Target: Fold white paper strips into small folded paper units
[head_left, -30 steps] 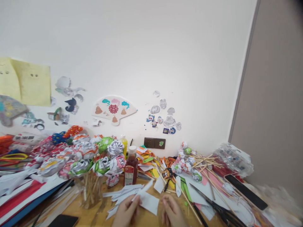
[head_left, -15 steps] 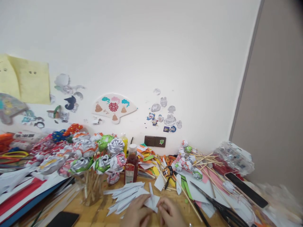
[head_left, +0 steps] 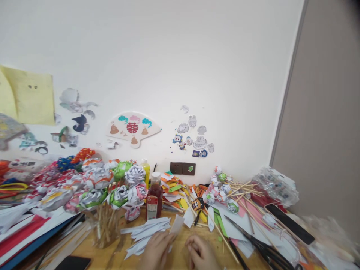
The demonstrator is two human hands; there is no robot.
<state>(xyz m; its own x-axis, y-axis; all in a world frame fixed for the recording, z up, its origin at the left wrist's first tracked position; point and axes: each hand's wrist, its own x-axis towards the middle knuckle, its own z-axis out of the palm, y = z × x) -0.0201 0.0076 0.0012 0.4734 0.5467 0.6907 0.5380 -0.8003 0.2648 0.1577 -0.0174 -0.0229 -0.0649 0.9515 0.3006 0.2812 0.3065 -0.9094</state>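
At the front of the table my left hand (head_left: 157, 250) is closed on a piece of white paper (head_left: 177, 224), which sticks out past the fingertips. Beside and behind that hand lies a loose pile of folded white paper strips (head_left: 147, 229). My right hand (head_left: 201, 254) is a little way off to the right, apart from the paper. Its fingers are curled in, and nothing shows between them.
Paper flowers on sticks stand in a clear container (head_left: 105, 228) at left. A red-brown bottle (head_left: 154, 197) stands behind the strips. Black scissors (head_left: 253, 240), a phone (head_left: 289, 223) and thin wooden sticks (head_left: 244, 189) lie at right. Another dark phone (head_left: 73, 263) lies front left.
My hands have moved apart. The right hand has let go of the folded white paper, and a piece of paper now shows flatter at my left fingertips. The view has shifted slightly.
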